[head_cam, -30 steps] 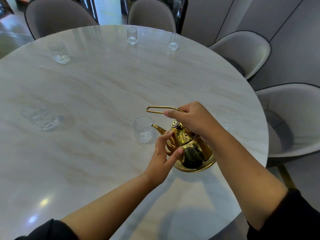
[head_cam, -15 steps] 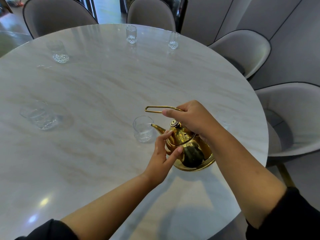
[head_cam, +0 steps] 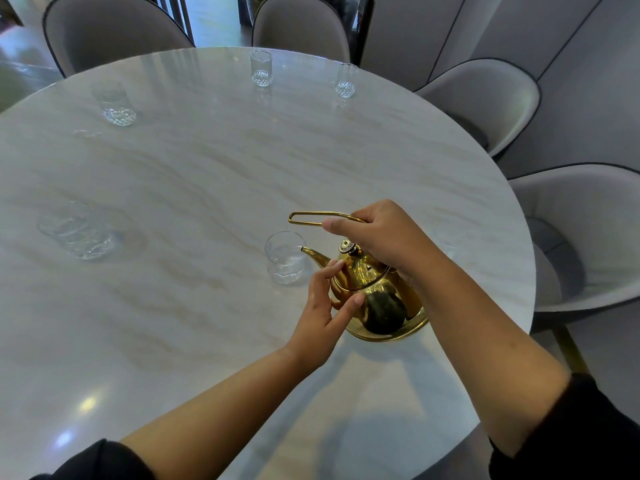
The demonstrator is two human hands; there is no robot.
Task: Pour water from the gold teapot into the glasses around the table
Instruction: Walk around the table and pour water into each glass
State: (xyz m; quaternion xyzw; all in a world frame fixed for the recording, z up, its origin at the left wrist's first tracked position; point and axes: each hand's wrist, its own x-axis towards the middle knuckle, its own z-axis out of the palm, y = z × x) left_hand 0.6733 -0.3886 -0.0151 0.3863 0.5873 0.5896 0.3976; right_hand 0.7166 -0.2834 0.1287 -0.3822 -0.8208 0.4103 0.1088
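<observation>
The gold teapot (head_cam: 377,296) is tilted to the left, its spout tip over the rim of a clear glass (head_cam: 285,258) in the middle of the table. My right hand (head_cam: 377,233) grips the thin looped handle above the lid. My left hand (head_cam: 325,306) presses fingertips against the teapot's lid and front side. Other clear glasses stand around the table: one at the left (head_cam: 78,232), one at the far left (head_cam: 116,103), and two at the far edge (head_cam: 260,68) (head_cam: 345,80). Another glass (head_cam: 446,242) shows partly behind my right wrist.
The round marble table (head_cam: 207,161) fills the view. Grey upholstered chairs ring it at the far left (head_cam: 110,29), far middle (head_cam: 301,26), far right (head_cam: 485,102) and right (head_cam: 588,237).
The teapot stays tilted at the middle glass with both hands in the same hold; only the view has shifted slightly.
</observation>
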